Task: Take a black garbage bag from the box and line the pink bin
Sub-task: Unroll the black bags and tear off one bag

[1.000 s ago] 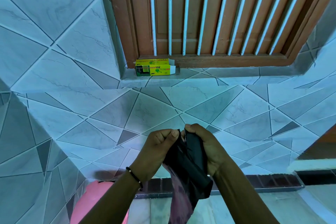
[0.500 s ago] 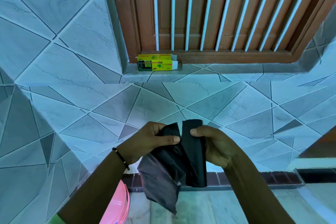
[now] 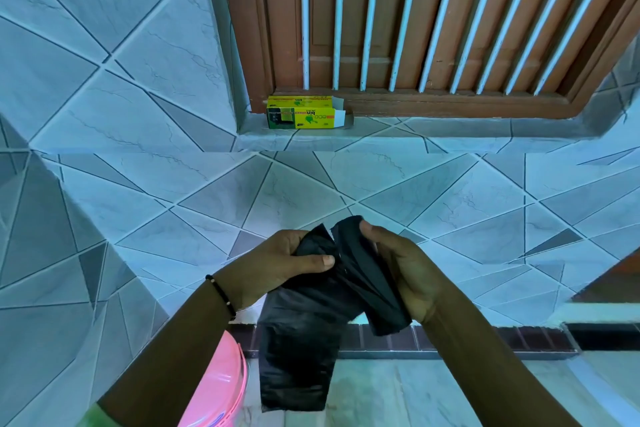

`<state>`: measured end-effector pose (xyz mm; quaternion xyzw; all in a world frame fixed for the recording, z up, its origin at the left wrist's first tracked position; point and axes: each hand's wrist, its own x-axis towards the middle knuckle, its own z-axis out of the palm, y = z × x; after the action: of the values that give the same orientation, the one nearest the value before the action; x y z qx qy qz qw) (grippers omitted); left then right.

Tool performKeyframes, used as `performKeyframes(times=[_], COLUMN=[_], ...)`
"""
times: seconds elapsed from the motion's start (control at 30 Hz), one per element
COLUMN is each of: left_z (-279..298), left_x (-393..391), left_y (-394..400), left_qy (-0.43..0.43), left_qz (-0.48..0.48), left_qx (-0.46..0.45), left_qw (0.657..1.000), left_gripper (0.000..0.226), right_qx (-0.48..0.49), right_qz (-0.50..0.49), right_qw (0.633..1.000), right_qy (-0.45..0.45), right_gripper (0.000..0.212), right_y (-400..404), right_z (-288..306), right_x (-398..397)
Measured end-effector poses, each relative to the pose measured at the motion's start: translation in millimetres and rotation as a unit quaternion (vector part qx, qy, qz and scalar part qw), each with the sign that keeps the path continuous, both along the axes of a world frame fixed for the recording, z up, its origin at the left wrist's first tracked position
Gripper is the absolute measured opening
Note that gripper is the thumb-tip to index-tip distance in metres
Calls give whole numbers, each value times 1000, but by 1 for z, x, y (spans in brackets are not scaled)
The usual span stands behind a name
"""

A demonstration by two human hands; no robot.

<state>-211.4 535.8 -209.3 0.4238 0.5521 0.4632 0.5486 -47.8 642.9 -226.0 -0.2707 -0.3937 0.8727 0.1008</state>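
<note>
Now the black garbage bag [image 3: 311,322] wants its mouth found: rub the top layers apart and shake it loose over the pink bin [image 3: 218,388]. The left hand [image 3: 277,263] and right hand [image 3: 405,270] each pinch its bunched top edge. It hangs crumpled, thin, glossy, still partly folded, before the tiled wall [image 3: 138,201].

Between the hands, the black garbage bag [image 3: 311,333] is thin plastic film, creased, with a dull sheen. Below the left hand [image 3: 277,267], the pink bin [image 3: 218,392] is smooth, glossy plastic. Beyond the hands, the box [image 3: 303,113] is printed cardboard, the wall tiles [image 3: 138,184] glazed and veined, the window frame [image 3: 415,104] painted wood.
</note>
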Motion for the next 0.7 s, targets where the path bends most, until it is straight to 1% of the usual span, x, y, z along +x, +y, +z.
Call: performKeyframes(times=[0.07,0.13,0.2,0.27,0.3,0.37,0.47,0.5,0.6,0.7], left_z=[0,2,5,9,9,9,7,6,2,-3], left_x=[0,2,3,3,3,5,8,9,11,17], left_y=[0,0,1,1,2,3,4,5,8,9], left_qy=[0,20,45,46,40,23,-23,-46,-111,-177], left_qz=[-16,-27,-29,-22,-18,-13,-12,-12,-9,-2], left_qx=[-7,-16,-17,-7,1,19,49,54,61,67], left_qw=[1000,999,998,999,999,999,998,997,992,982], left_gripper=[14,23,25,20,21,24,20,23,42,41], right_qx=[51,96,107,103,90,35,-61,-82,-119,-133], right_qz=[15,14,1,-12,-14,-16,4,14,4,-14], right_qw=[998,994,992,993,995,999,996,993,983,975], right_qy=[-33,-59,-65,-58,-45,-7,62,86,143,176], right_gripper=[46,42,36,40,43,49,73,75,63,45], right_y=[0,0,0,-1,-2,-4,-8,-10,-14,-16], right_z=[4,6,8,8,8,5,2,3,4,4], right_x=[1,-1,-2,-4,-5,-8,-14,-15,-16,-15])
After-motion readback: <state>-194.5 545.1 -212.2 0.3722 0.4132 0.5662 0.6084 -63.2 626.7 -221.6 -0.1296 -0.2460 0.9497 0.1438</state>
